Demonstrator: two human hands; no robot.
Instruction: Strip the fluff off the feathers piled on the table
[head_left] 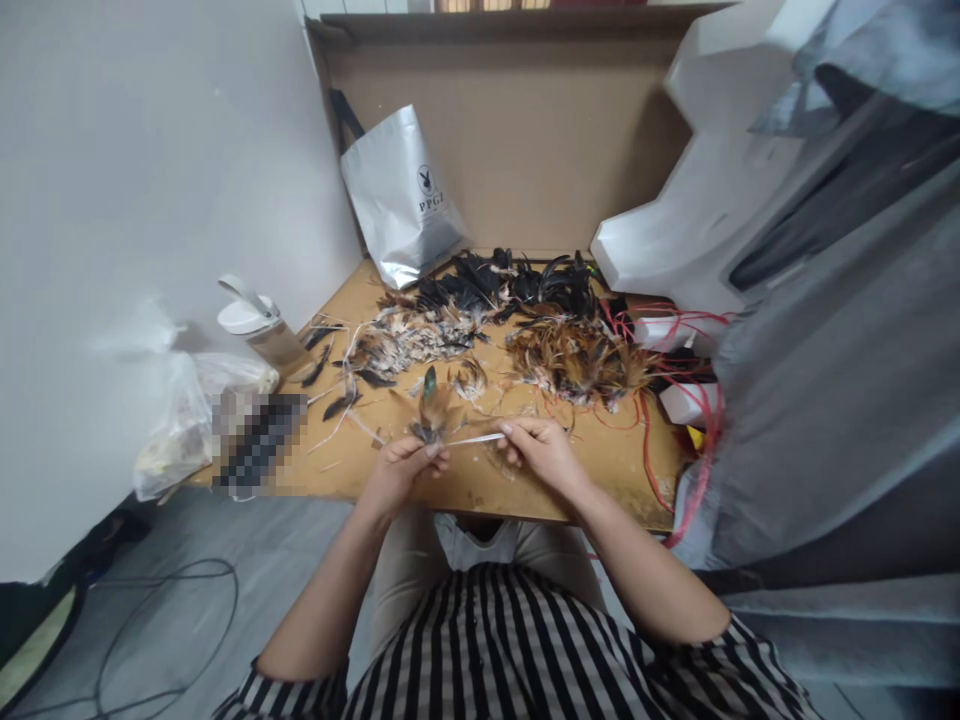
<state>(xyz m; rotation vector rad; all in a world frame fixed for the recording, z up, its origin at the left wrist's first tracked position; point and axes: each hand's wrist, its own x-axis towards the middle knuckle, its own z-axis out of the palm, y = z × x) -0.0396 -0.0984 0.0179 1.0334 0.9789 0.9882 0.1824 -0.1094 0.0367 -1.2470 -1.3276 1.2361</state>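
Observation:
Near the table's front edge, my left hand (409, 466) pinches the base of a small feather bunch (433, 412), brown with a dark greenish tip, pointing up and away. A thin white strip (480, 438) stretches taut from there to my right hand (546, 450), whose thumb and fingers are closed on its end. Beyond my hands lie a heap of brown feathers (577, 355), a pale brown and white feather pile (416, 338) and a row of black feathers (510, 285). A small loose brown tuft (471, 378) lies just past the held bunch.
A silver bag (401, 200) leans against the cardboard panel (525, 140) at the back. At left stand a lidded container (262, 335) and a plastic bag (180, 420). Red cords (649, 450) trail over the right side, beside a grey cloth (840, 400). Cables lie on the floor.

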